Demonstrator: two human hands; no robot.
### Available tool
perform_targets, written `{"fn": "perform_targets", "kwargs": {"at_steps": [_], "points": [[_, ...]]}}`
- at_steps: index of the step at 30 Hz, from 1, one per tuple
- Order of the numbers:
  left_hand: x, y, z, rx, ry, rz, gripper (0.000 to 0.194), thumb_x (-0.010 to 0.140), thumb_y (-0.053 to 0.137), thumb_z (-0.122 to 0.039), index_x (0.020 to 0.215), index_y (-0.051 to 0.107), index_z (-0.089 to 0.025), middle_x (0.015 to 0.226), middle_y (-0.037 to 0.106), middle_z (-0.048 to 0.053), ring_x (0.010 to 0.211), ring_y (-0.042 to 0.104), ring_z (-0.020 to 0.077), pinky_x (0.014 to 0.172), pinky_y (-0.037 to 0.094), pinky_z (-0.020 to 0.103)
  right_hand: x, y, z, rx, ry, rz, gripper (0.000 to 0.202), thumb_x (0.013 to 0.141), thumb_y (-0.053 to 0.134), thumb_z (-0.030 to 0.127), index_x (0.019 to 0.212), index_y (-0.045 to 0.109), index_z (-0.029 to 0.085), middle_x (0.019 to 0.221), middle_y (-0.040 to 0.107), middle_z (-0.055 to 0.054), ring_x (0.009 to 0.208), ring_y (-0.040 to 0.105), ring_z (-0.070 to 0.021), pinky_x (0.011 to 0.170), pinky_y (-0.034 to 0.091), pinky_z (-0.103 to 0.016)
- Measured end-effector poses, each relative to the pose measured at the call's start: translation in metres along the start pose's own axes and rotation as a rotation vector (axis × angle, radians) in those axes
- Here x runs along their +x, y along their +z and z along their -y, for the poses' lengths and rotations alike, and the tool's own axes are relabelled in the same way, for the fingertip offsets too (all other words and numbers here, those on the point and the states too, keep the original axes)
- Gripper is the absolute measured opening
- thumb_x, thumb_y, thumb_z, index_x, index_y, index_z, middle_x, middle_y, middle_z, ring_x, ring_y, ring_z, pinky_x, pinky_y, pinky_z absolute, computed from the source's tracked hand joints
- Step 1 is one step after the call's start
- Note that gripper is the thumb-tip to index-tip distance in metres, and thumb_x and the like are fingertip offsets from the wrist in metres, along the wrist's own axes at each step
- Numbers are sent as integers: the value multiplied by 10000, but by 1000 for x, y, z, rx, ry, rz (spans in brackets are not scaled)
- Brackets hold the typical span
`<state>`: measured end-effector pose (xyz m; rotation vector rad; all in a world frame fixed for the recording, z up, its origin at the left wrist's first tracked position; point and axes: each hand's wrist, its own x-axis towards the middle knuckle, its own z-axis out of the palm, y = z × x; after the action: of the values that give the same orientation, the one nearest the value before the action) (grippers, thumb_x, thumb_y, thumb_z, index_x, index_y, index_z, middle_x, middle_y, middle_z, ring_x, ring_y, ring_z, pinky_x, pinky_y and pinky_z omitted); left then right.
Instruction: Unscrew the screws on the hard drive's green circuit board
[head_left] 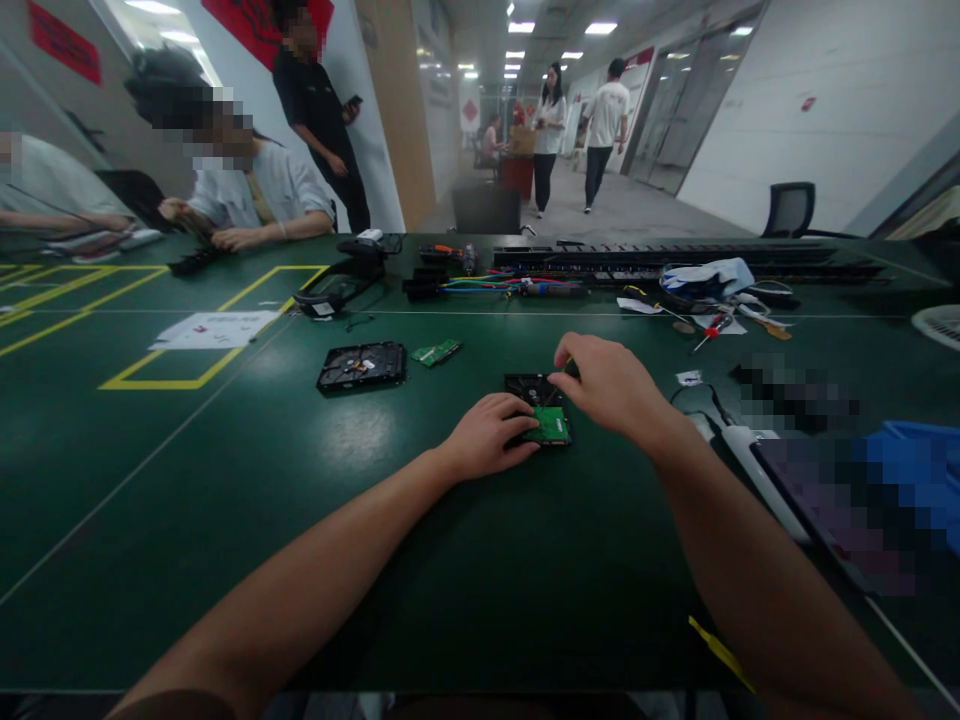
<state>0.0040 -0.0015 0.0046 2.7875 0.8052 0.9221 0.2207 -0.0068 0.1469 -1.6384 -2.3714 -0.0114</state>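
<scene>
A black hard drive [534, 384] with a green circuit board [553, 427] at its near end lies on the green table [420, 560]. My left hand [491, 434] rests at its left side, fingers spread, the fingertips on the board. Over the drive's upper right corner, my right hand [600, 380] is closed round a small dark and yellow tool handle [572, 368]; the tool's thin shaft points down at the drive. Further left lie a second black hard drive [362, 367] and a loose green circuit board [437, 352].
Cables [480, 285], black rails [660, 262] and a red screwdriver [712, 333] lie along the far side. A white power strip [765, 480] and a blue bin [915, 470] are at the right. People sit and stand beyond the table.
</scene>
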Motion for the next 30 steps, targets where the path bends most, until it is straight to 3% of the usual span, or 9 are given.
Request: {"fn": "perform_targets", "kwargs": {"at_steps": [6, 10, 13, 17, 22, 30], "points": [[0, 1, 1, 2, 19, -14, 307, 1004, 674, -415, 1213, 741, -200, 1280, 701, 123, 1231, 652, 287, 1087, 528, 497, 2, 3, -2, 88, -132, -3, 214, 920, 604, 171, 1132, 618, 191, 1126, 732, -109, 998, 684, -255, 861, 476, -365], [0, 2, 1, 3, 15, -5, 312, 1002, 672, -423, 1219, 742, -210, 1284, 699, 122, 1234, 651, 290, 1080, 531, 498, -1, 0, 0, -17, -16, 7, 185, 1027, 525, 329, 1106, 612, 186, 1079, 743, -145, 916, 694, -290, 752, 461, -384], [0, 1, 1, -4, 8, -6, 306, 998, 677, -421, 1216, 746, -218, 1284, 700, 124, 1224, 655, 293, 1069, 536, 510, -2, -4, 0, -88, 57, 34, 192, 1033, 541, 362, 1071, 621, 192, 1046, 753, -148, 879, 699, -304, 709, 442, -382], [0, 0, 0, -6, 1, -2, 295, 995, 684, -408, 1219, 744, -225, 1287, 699, 116, 1235, 653, 290, 1081, 531, 506, -2, -6, -4, -2, -35, 34, 179, 960, 651, 265, 1122, 612, 199, 1131, 748, -121, 965, 699, -283, 792, 475, -373], [-1, 1, 1, -1, 3, -6, 307, 990, 694, -411, 1215, 745, -209, 1288, 694, 122, 1245, 651, 290, 1096, 525, 499, -3, -5, -6, 83, -108, 44, 224, 910, 638, 178, 1132, 611, 198, 1136, 740, -104, 974, 694, -254, 848, 487, -361], [-1, 2, 1, 3, 1, 3, 307, 993, 689, -420, 1214, 738, -213, 1285, 701, 116, 1229, 659, 291, 1087, 530, 497, -3, -6, -1, -81, -23, 31, 137, 1007, 583, 299, 1061, 629, 181, 1029, 736, -128, 938, 668, -292, 795, 456, -393]]}}
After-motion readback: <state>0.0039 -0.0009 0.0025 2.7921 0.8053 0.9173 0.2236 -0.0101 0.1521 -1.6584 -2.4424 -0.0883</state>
